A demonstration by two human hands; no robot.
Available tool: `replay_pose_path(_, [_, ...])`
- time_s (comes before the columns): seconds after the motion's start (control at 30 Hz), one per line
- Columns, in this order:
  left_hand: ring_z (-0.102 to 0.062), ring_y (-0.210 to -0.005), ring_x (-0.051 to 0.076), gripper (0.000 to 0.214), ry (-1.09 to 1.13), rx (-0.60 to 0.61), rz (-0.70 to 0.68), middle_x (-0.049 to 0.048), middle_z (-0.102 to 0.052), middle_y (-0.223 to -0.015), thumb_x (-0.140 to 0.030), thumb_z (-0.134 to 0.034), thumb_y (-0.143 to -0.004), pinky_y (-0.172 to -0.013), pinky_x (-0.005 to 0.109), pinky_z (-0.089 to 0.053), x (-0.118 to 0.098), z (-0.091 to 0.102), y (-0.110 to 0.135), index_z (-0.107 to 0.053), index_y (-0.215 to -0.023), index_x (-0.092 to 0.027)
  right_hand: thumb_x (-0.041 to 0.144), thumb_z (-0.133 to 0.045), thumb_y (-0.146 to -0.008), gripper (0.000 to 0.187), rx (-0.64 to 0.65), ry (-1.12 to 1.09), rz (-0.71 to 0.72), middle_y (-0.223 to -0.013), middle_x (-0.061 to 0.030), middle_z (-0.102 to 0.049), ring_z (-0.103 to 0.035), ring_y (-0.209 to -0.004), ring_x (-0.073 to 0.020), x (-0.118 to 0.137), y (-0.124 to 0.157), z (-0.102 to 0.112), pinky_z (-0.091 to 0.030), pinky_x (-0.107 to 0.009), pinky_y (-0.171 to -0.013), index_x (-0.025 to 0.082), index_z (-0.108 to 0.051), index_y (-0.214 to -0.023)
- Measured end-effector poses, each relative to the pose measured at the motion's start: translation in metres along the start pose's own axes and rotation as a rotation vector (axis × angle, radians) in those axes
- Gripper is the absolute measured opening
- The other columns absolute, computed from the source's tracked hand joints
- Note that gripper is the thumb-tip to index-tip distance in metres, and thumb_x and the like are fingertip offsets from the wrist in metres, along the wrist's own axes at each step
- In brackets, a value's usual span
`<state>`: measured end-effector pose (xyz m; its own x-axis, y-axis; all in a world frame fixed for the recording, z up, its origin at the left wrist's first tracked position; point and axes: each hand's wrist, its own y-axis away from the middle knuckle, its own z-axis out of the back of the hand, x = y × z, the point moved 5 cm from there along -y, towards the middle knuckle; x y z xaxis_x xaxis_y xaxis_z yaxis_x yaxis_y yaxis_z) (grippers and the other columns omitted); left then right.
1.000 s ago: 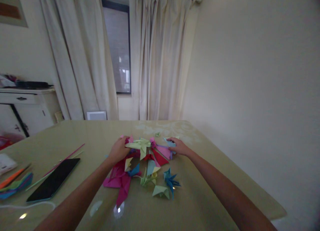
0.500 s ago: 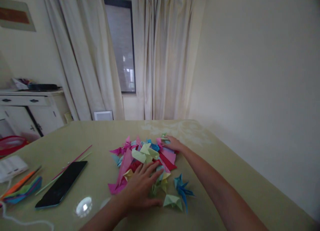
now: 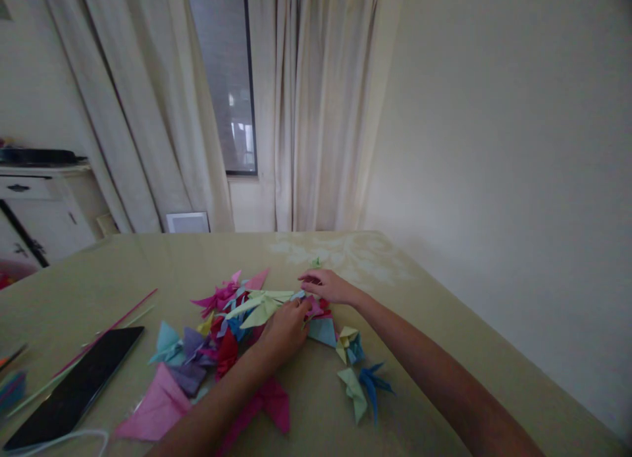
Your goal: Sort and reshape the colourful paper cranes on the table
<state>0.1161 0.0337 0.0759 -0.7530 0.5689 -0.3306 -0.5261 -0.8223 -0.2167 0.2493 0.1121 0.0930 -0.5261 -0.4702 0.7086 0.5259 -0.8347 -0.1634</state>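
The left hand [image 3: 287,326] is curling over multicoloured, pointed folded-paper pieces [image 3: 228,353] lying heaped on the glossy tan surface [image 3: 326,421], its grip hiding whether anything is being held. At their far side, the right hand [image 3: 330,287] is arching, grip half open.

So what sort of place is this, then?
Probably a room in someone's home, judging by the long curtains, the white cabinet and the table with colourful folded paper on it.
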Motion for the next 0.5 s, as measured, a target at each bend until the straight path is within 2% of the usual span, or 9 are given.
replay_pose_path(0.07, [-0.070,-0.102,0.025,0.032,0.090,-0.097,0.008,0.0131,-0.072,-0.113,-0.015,-0.050,-0.094,-0.091,0.036,-0.054,0.011,0.025,0.002,-0.067,-0.120,-0.020,0.055,-0.065,-0.097,0.047,-0.081,-0.040,-0.043,-0.116,-0.0118,-0.077,-0.074,-0.103,-0.0257,0.007,0.038,0.020,-0.059,-0.040,-0.091,0.019,-0.072,-0.126])
replay_pose_path(0.13, [-0.071,-0.104,0.025,0.031,0.102,-0.189,0.042,0.0125,-0.072,-0.117,-0.022,-0.052,-0.095,-0.093,0.037,-0.054,0.030,0.053,0.009,-0.067,-0.121,-0.020,0.060,-0.066,-0.095,0.051,-0.080,-0.018,-0.061,-0.130,-0.0125,-0.072,-0.070,-0.115,-0.0282,0.022,0.084,0.029,-0.059,-0.041,-0.094,0.024,-0.071,-0.131])
replay_pose_path(0.2, [-0.069,-0.112,0.029,0.035,-0.006,-0.231,0.090,0.0134,-0.071,-0.124,-0.033,-0.054,-0.095,-0.099,0.042,-0.053,0.056,0.076,0.020,-0.068,-0.125,-0.020,0.061,-0.072,-0.091,0.062,-0.032,0.042,-0.047,-0.151,-0.0096,-0.059,-0.059,-0.135,-0.0315,0.039,0.129,0.025,-0.054,-0.046,-0.105,0.034,-0.062,-0.145])
replay_pose_path(0.27, [-0.065,-0.121,0.034,0.048,-0.146,-0.201,0.155,0.0139,-0.069,-0.131,-0.047,-0.060,-0.091,-0.105,0.048,-0.050,0.089,0.088,0.033,-0.067,-0.132,-0.022,0.062,-0.081,-0.082,0.088,0.065,0.143,-0.032,-0.167,-0.0076,-0.041,-0.043,-0.150,-0.0352,0.049,0.164,0.011,-0.042,-0.051,-0.119,0.040,-0.044,-0.159])
replay_pose_path(0.3, [-0.062,-0.125,0.038,0.055,-0.202,-0.182,0.201,0.0149,-0.067,-0.136,-0.054,-0.062,-0.087,-0.107,0.053,-0.048,0.107,0.092,0.039,-0.068,-0.132,-0.023,0.061,-0.082,-0.080,0.092,0.124,0.197,-0.029,-0.172,-0.0057,-0.032,-0.036,-0.154,-0.0363,0.049,0.176,0.002,-0.038,-0.052,-0.123,0.043,-0.041,-0.160])
replay_pose_path(0.33, [-0.060,-0.128,0.040,0.059,-0.219,-0.158,0.234,0.0155,-0.067,-0.137,-0.057,-0.064,-0.084,-0.110,0.055,-0.046,0.123,0.093,0.045,-0.069,-0.132,-0.023,0.061,-0.083,-0.079,0.094,0.161,0.249,-0.029,-0.174,-0.0041,-0.026,-0.030,-0.157,-0.0377,0.046,0.183,-0.006,-0.033,-0.055,-0.125,0.045,-0.039,-0.161])
replay_pose_path(0.4, [-0.061,-0.129,0.038,0.064,-0.146,-0.131,0.202,0.0154,-0.067,-0.138,-0.062,-0.061,-0.084,-0.113,0.053,-0.046,0.144,0.095,0.056,-0.069,-0.133,-0.021,0.064,-0.084,-0.077,0.099,0.175,0.318,-0.047,-0.176,-0.0048,-0.020,-0.023,-0.159,-0.0402,0.030,0.183,-0.017,-0.027,-0.058,-0.127,0.045,-0.037,-0.162])
replay_pose_path(0.5, [-0.059,-0.133,0.032,0.065,-0.044,-0.221,0.135,0.0124,-0.064,-0.144,-0.066,-0.052,-0.091,-0.116,0.046,-0.045,0.154,0.103,0.082,-0.066,-0.138,-0.024,0.069,-0.082,-0.077,0.106,0.094,0.336,-0.088,-0.175,-0.0124,-0.021,-0.024,-0.159,-0.0421,0.001,0.154,-0.018,-0.027,-0.060,-0.126,0.037,-0.034,-0.165])
